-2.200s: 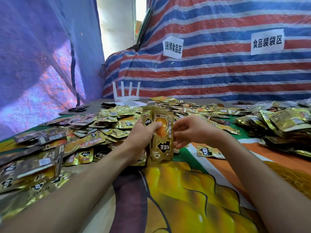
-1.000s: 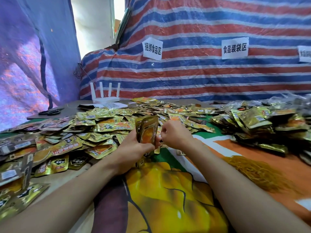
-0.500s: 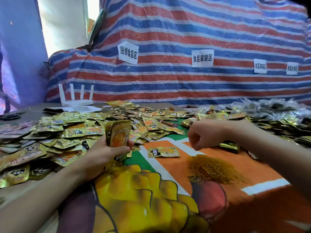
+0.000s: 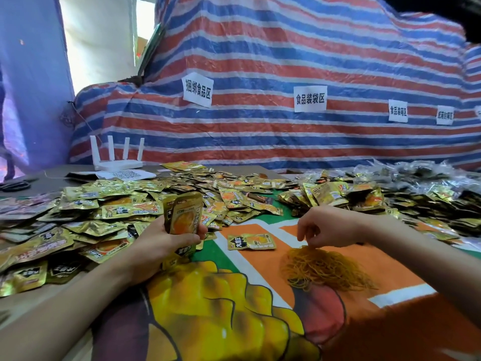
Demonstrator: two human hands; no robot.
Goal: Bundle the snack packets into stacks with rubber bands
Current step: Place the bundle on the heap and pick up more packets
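Note:
My left hand grips an upright stack of gold snack packets just above the printed mat. To the right, a heap of yellow rubber bands lies on the mat's orange part. My right hand hovers over that heap with fingers curled down, and its fingertips pinch at the top strands. One single packet lies flat between my two hands. Loose gold packets cover the table to the left and behind.
A pile of banded packets sits at the right, with clear bags behind it. A white router and black scissors are at the far left. A striped tarp with paper labels walls off the back.
My right hand left the stack, swung right and dropped onto the rubber band heap. My left hand kept its hold on the stack. The view has turned to the right.

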